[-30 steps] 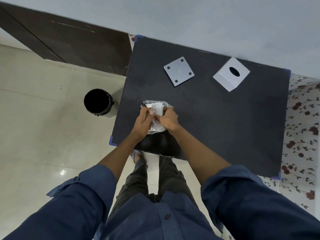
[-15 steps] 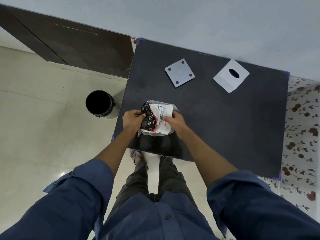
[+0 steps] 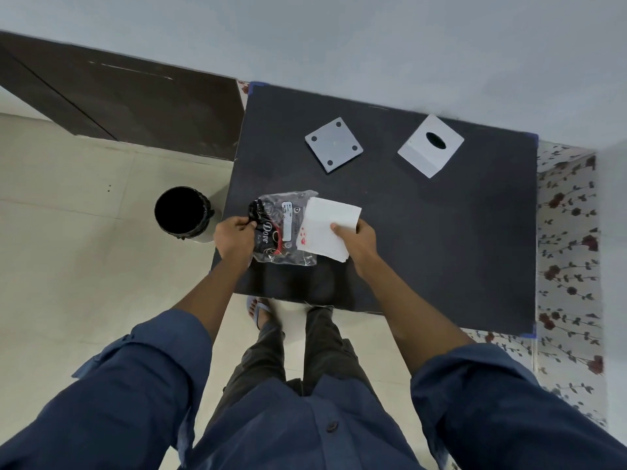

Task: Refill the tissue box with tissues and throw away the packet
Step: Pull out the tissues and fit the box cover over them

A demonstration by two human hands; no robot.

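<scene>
Tissues, a white stack, pinched in right hand at near edge of black desk, partly out of the clear packet. Left hand grips packet's left end. White tissue box and its grey base plate sit apart at the back. Black bin on floor left of desk.

A clear plastic packet with black print lay crumpled near the table's front edge. A white tissue stack stuck out of it. The white tissue box stood far behind.
</scene>
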